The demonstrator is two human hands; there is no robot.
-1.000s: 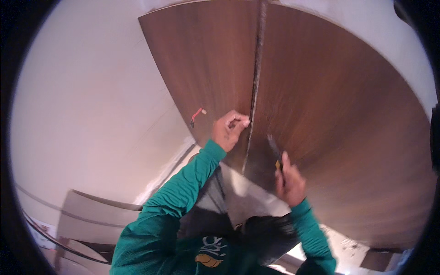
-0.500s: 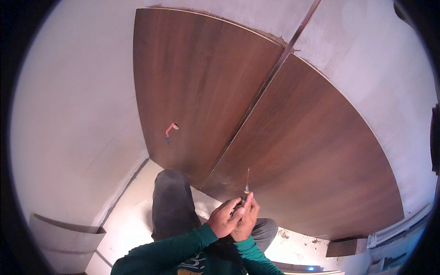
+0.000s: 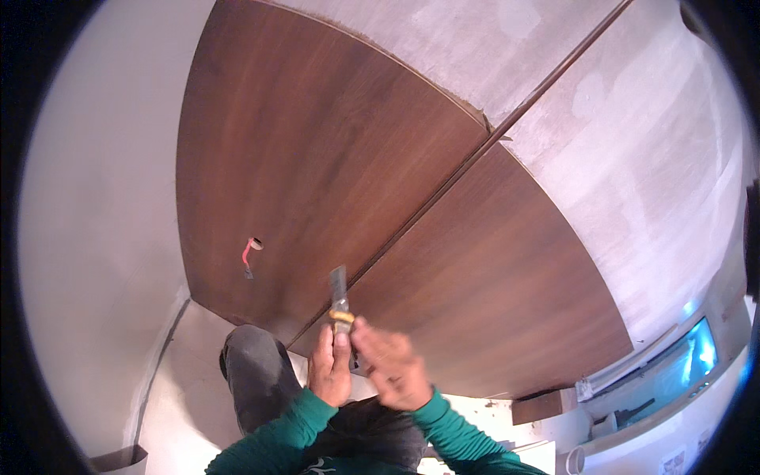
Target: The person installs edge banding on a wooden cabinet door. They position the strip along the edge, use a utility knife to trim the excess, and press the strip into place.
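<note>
A chisel (image 3: 339, 286) with a flat metal blade and a yellow collar points up and away, in front of the dark brown wood panels. My left hand (image 3: 328, 374) is closed round its handle, the thumb lying along it. Beside it, my right hand (image 3: 393, 370) is smeared by motion, with its fingertips close to the collar. Whether those fingertips touch the chisel is unclear. Most of the handle is hidden by my hands.
Two brown panels, the left one (image 3: 301, 134) and the right one (image 3: 491, 277), meet at a dark seam. A red wire (image 3: 247, 252) sticks out of a hole in the left panel. My bent knee (image 3: 257, 360) is near the panel's lower edge. A brown block (image 3: 537, 408) lies at right.
The chisel has turned from edge-on to showing its flat face and moved left. My overlapping hands have parted, the right one shifting off to the side. The view has swung right.
</note>
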